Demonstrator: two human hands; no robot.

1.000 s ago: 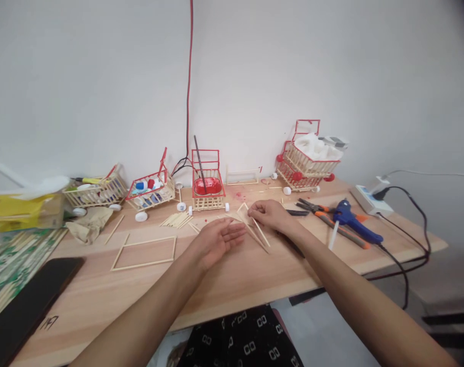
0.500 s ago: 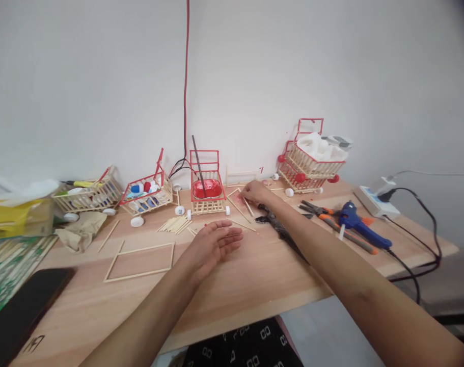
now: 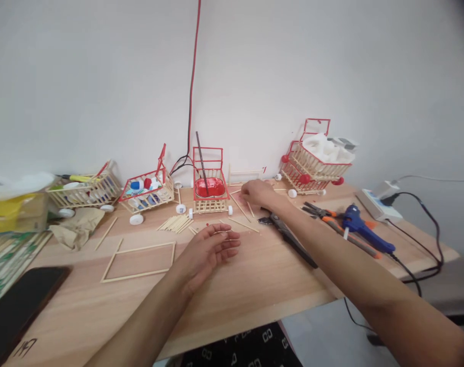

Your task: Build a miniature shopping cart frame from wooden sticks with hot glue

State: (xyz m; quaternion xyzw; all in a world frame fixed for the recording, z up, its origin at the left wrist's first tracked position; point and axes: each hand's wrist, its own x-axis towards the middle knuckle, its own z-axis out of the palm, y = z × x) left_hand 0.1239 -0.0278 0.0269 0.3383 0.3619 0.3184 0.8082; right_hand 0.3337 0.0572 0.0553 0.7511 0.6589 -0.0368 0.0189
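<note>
My left hand hovers over the middle of the table, palm turned inward, fingers loosely spread with nothing in them. Farther back, my right hand reaches down among thin wooden sticks, its fingers bent together. A wooden stick runs out from under those fingertips; whether they grip it is hidden. Another wooden stick lies just left of it. Left of my left hand lies a rectangular stick frame, one side reaching past its corner. Several short cut sticks form a pile behind it.
Small stick carts with white wheels line the wall; one holds a red-stained cup and a brush. Black-handled cutters lie under my right forearm. Pliers, a blue glue gun and a power strip sit right; a phone left.
The view has shifted slightly. My right hand's fingers have moved a little over the stick, covering more of it. My left hand stays open in nearly the same place.
</note>
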